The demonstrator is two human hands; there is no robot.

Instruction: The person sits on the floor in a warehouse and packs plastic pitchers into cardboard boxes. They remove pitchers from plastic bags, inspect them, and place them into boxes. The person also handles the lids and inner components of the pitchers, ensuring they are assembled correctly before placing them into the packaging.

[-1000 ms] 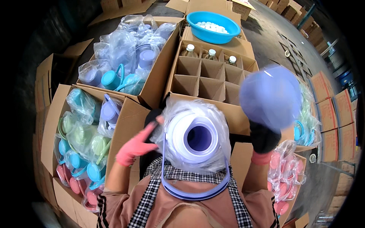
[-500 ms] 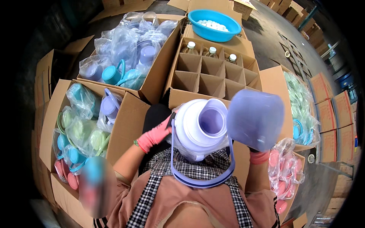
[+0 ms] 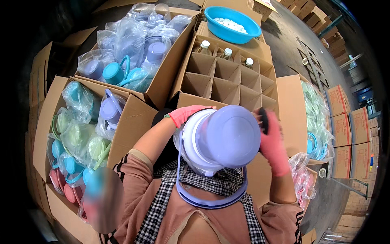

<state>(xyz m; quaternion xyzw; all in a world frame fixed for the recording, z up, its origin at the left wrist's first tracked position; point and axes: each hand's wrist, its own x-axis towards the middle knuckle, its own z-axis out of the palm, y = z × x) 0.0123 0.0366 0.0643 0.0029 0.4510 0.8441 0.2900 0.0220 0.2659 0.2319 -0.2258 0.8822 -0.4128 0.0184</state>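
A white and lilac insulated jug (image 3: pixel 193 136) stands in front of me, partly wrapped in clear plastic. Its lilac lid (image 3: pixel 233 136) sits over the mouth, which is hidden beneath it. A lilac carrying handle (image 3: pixel 211 201) hangs down on the near side. My left hand (image 3: pixel 191 113), in a pink glove with a black palm, grips the jug's far left side; its fingertips are partly hidden. Beside the lid's right edge is my right hand (image 3: pixel 273 140), gloved alike, with bent fingers apart and slightly blurred. No object shows in it.
Ahead stands a divided carton (image 3: pixel 195 99) with several white-capped bottles at its far side. Behind it sits a blue basin (image 3: pixel 233 35) of small white pieces. Boxes of bagged jugs (image 3: pixel 122 53) flank me on the left. An open box of green bagged items (image 3: pixel 315 103) is at right.
The lilac lid, held off to the right before, now covers the jug's mouth. My right hand has come into view beside it. My left hand has shifted farther round the jug's far side.
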